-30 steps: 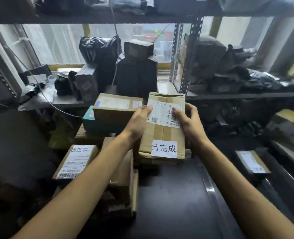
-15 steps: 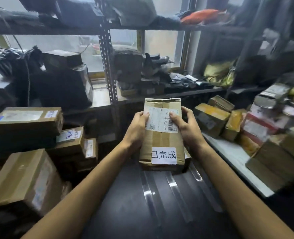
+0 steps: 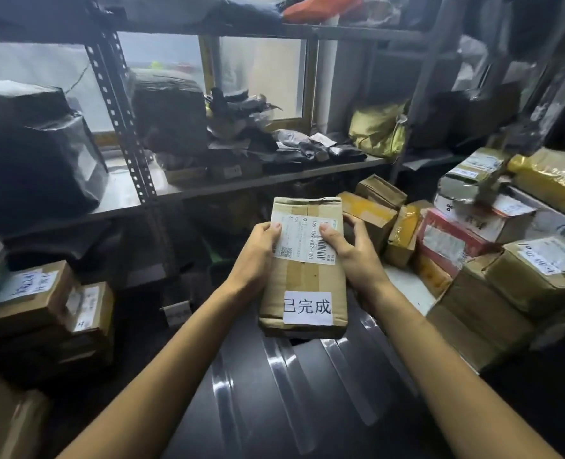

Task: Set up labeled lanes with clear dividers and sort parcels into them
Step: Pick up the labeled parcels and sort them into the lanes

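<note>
A flat brown cardboard parcel (image 3: 302, 276) is held up in the middle of the view, above a dark glossy surface (image 3: 291, 392). It carries a white shipping label with a barcode near its far end and a white sticker with three printed characters near its near end. My left hand (image 3: 256, 251) grips its left edge, thumb on the label. My right hand (image 3: 354, 251) grips its right edge, thumb on the barcode.
A pile of taped cardboard parcels (image 3: 506, 260) lies at the right on a white surface. More labelled boxes (image 3: 42, 303) are stacked at the left. Behind stands a metal shelf rack (image 3: 125, 134) with black-wrapped packages (image 3: 32, 150) and a yellow bag (image 3: 378, 127).
The view has swung from the left stack of boxes toward the right pile. Both hands have kept hold of the parcel and carried it along.
</note>
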`<state>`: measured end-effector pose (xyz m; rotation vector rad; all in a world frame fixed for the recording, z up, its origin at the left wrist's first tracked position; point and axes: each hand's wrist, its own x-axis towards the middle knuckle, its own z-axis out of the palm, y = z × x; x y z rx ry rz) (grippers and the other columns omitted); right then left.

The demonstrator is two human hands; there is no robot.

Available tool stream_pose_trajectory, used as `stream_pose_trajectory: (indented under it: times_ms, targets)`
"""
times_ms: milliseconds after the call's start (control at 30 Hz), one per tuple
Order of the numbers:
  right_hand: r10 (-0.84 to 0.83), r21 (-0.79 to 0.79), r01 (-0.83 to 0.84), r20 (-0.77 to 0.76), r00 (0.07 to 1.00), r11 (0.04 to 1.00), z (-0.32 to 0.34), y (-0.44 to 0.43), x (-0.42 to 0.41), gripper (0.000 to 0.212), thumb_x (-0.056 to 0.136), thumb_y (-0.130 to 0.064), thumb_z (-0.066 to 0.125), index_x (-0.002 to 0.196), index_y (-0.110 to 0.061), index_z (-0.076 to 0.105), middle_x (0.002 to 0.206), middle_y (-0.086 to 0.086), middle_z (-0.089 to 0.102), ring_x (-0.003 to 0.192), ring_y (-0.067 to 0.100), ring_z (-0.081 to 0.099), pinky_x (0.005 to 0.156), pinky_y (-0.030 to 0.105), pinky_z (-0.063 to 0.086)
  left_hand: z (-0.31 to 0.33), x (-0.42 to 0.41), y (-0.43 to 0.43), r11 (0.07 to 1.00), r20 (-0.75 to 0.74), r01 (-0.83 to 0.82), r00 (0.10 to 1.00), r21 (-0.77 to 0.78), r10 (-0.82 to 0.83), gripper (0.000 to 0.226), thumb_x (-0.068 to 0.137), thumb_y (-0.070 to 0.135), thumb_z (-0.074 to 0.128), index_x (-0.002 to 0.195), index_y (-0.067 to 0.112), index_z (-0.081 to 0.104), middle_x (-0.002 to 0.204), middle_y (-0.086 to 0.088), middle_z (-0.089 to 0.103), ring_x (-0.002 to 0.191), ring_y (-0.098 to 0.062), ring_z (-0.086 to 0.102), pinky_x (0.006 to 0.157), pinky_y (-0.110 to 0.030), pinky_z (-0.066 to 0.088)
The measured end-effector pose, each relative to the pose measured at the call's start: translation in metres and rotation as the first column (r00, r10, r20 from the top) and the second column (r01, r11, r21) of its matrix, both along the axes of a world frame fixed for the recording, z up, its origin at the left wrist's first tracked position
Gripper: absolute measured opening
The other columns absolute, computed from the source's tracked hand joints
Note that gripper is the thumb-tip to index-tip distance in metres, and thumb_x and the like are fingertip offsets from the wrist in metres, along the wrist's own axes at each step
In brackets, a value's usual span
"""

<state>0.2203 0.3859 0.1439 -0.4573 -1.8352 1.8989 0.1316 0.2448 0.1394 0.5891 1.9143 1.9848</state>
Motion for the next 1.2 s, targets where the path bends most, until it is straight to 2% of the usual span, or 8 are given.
stream_pose_trajectory:
  times_ms: [233, 367, 467, 633, 767, 867, 1100, 1200]
  targets:
    - [0.008, 0.092, -0.021, 0.139, 0.99, 0.996, -0.028, 0.063, -0.055, 0.041, 0.094, -0.035, 0.067, 0.127, -0.036, 0.043, 0.117, -0.005, 0.066, 0.095, 0.011, 0.072, 0.068, 0.023, 0.059, -0.039, -0.045, 0.059, 1.0, 0.139, 0.01, 0.99, 0.012, -0.012, 0.05, 0.099, 0.038, 0.039, 0.128, 0.0, 0.053, 0.126, -0.019, 0.062, 0.117, -0.033, 0.061, 0.104, -0.054, 0.045]
    - [0.034, 0.043, -0.042, 0.178, 0.983, 0.998, -0.05, 0.085, -0.086, 0.042, 0.093, -0.032, 0.068, 0.129, -0.032, 0.046, 0.116, -0.003, 0.068, 0.094, 0.013, 0.074, 0.07, 0.027, 0.06, -0.052, -0.068, 0.078, 0.998, 0.2, -0.037, 0.979, -0.058, 0.048, 0.063, 0.085, 0.049, 0.041, 0.129, 0.004, 0.053, 0.127, -0.014, 0.062, 0.117, -0.029, 0.061, 0.104, -0.051, 0.045]
    - [0.063, 0.022, -0.07, 0.223, 0.973, 0.997, -0.069, 0.099, -0.108, 0.043, 0.092, -0.035, 0.069, 0.128, -0.035, 0.046, 0.12, 0.0, 0.068, 0.099, 0.016, 0.073, 0.077, 0.032, 0.061, -0.07, -0.085, 0.088, 0.994, 0.237, -0.055, 0.969, -0.096, 0.077, 0.05, 0.098, 0.042, 0.039, 0.13, 0.005, 0.052, 0.127, -0.013, 0.062, 0.117, -0.028, 0.061, 0.104, -0.051, 0.045]
    - [0.176, -0.063, -0.164, 0.29, 0.941, 0.984, -0.114, 0.122, -0.144, 0.044, 0.094, -0.035, 0.067, 0.132, -0.035, 0.046, 0.096, -0.01, 0.076, 0.088, 0.012, 0.076, 0.068, 0.03, 0.061, -0.106, -0.11, 0.107, 0.975, 0.327, -0.134, 0.926, -0.177, 0.187, 0.042, 0.103, 0.039, 0.039, 0.132, 0.011, 0.05, 0.124, -0.009, 0.065, 0.113, -0.026, 0.064, 0.1, -0.05, 0.049]
    - [0.335, -0.144, -0.303, 0.392, 0.857, 0.942, -0.155, 0.13, -0.176, 0.045, 0.099, -0.033, 0.059, 0.14, -0.031, 0.041, 0.119, -0.002, 0.07, 0.099, 0.017, 0.074, 0.083, 0.038, 0.061, -0.141, -0.118, 0.122, 0.922, 0.433, -0.282, 0.819, -0.267, 0.376, 0.033, 0.103, 0.036, 0.039, 0.122, 0.015, 0.054, 0.117, -0.005, 0.067, 0.102, -0.019, 0.067, 0.084, -0.038, 0.055]
    - [0.391, -0.15, -0.364, 0.466, 0.794, 0.919, -0.184, 0.136, -0.196, 0.044, 0.102, -0.03, 0.051, 0.145, -0.027, 0.041, 0.131, 0.003, 0.064, 0.114, 0.022, 0.066, 0.1, 0.048, 0.053, -0.16, -0.13, 0.134, 0.877, 0.441, -0.306, 0.773, -0.372, 0.457, 0.033, 0.103, 0.032, 0.036, 0.118, 0.012, 0.057, 0.115, -0.005, 0.067, 0.103, -0.021, 0.065, 0.092, -0.043, 0.053]
    - [0.428, -0.222, -0.367, 0.533, 0.73, 0.903, -0.221, 0.143, -0.21, 0.048, 0.102, -0.006, 0.044, 0.148, -0.019, 0.036, 0.134, 0.005, 0.061, 0.115, 0.018, 0.064, 0.093, 0.032, 0.055, -0.203, -0.148, 0.148, 0.836, 0.445, -0.265, 0.748, -0.48, 0.493, 0.037, 0.095, 0.006, 0.037, 0.124, 0.008, 0.059, 0.121, -0.011, 0.067, 0.112, -0.029, 0.063, 0.1, -0.047, 0.049]
    - [0.449, -0.233, -0.387, 0.548, 0.706, 0.892, -0.225, 0.145, -0.216, 0.043, 0.103, -0.004, 0.041, 0.143, -0.02, 0.038, 0.13, 0.004, 0.062, 0.112, 0.019, 0.065, 0.091, 0.033, 0.056, -0.209, -0.148, 0.153, 0.828, 0.404, -0.241, 0.782, -0.507, 0.475, 0.048, 0.088, -0.002, 0.035, 0.131, 0.011, 0.049, 0.122, -0.01, 0.065, 0.107, -0.025, 0.065, 0.093, -0.043, 0.054]
